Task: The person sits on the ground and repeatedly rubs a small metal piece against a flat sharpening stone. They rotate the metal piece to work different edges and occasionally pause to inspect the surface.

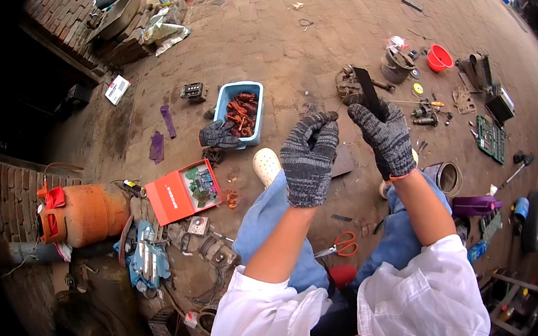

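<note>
Both my hands wear grey-and-black knitted gloves and are raised in front of my knees. My right hand [385, 140] grips a flat, dark strip [368, 90] between thumb and fingers; it points up and away from me. Beside it, my left hand [310, 162] is closed, fingertips drawn together in a pinch, and I cannot make out anything between them. Left of my left hand stands a light-blue plastic tub [260, 112] holding reddish-brown copper-coloured wire scraps [243, 114]. Against the tub's near left corner lies another grey glove [219, 135].
A red box [172, 201] of small parts and an orange gas cylinder [93, 216] are at left. Orange-handled scissors [344, 244] lie between my legs. At right are a red bowl [439, 58], a metal cylinder [444, 178], a green tool case [491, 139] and a purple object [476, 205].
</note>
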Available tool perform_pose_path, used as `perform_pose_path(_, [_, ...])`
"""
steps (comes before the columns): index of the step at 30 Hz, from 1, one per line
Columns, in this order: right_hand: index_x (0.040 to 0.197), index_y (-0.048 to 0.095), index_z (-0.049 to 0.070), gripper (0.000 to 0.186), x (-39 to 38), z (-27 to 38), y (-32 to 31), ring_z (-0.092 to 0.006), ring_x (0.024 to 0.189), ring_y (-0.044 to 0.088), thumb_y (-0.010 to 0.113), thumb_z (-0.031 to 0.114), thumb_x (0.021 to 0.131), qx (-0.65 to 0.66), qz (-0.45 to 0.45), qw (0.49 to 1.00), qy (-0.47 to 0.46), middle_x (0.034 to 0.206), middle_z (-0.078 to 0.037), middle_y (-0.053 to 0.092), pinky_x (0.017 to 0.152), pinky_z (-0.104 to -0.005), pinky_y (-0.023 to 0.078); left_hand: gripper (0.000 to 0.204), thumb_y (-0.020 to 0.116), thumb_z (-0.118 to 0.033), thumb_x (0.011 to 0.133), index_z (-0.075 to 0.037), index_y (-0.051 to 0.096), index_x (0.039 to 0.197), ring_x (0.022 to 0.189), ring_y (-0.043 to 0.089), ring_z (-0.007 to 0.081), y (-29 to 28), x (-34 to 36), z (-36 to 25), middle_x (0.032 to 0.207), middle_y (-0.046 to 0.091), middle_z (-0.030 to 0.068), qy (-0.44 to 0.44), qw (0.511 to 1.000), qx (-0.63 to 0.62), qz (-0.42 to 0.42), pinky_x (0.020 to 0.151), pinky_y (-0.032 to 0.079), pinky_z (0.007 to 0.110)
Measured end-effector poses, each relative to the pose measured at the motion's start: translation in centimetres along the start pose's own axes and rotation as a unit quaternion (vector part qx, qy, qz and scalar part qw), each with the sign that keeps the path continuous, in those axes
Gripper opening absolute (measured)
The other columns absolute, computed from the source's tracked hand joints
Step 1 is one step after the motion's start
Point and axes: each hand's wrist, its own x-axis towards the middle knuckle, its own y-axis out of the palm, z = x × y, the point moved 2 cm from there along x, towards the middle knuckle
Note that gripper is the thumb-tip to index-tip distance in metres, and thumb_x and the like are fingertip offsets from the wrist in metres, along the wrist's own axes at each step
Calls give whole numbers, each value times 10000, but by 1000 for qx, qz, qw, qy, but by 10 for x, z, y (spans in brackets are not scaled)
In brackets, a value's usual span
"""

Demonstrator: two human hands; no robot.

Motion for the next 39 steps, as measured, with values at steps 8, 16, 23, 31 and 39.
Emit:
perform_pose_path(8, [857, 606, 60, 193, 1, -10, -33, -23, 517, 412, 634, 203, 730, 40, 18, 998, 54, 626, 51, 507, 446, -171, 301, 170, 592, -12, 718, -12, 600, 888, 692, 571, 148, 31, -10, 10, 798, 588, 96, 135, 980, 145, 33, 639, 457, 248])
perform_pose_path(16, [893, 584, 15, 184, -9, -24, -63, -53, 640, 485, 594, 134, 753, 70, 22, 997, 10, 743, 4, 564, 558, -190, 387, 173, 630, -11, 703, 12, 592, 870, 676, 543, 74, 57, -12, 18, 780, 599, 59, 156, 953, 253, 61, 623, 443, 207])
perform_pose_path(23, [893, 542, 12, 231, -7, -35, -80, -45, 485, 372, 591, 188, 750, 183, 16, 979, 91, 599, 37, 444, 442, -184, 295, 176, 602, -61, 734, -7, 586, 900, 593, 530, 102, 73, -17, 22, 708, 567, 52, -66, 985, 80, 136, 535, 427, 220])
perform_pose_path(31, [940, 538, 23, 240, -7, -52, -85, -40, 523, 402, 571, 191, 771, -7, 27, 989, -146, 636, 26, 463, 465, -173, 313, 187, 589, -83, 745, -6, 559, 914, 506, 468, 100, 67, -18, 26, 650, 524, 28, -302, 933, -112, 162, 443, 373, 207])
perform_pose_path(39, [940, 558, 24, 237, -12, -43, -72, -31, 585, 447, 566, 200, 782, 135, 3, 987, 86, 704, 30, 509, 493, -149, 333, 188, 572, -54, 764, -5, 577, 945, 549, 488, 58, 62, -18, 15, 708, 565, 27, -219, 968, -17, 121, 464, 390, 179])
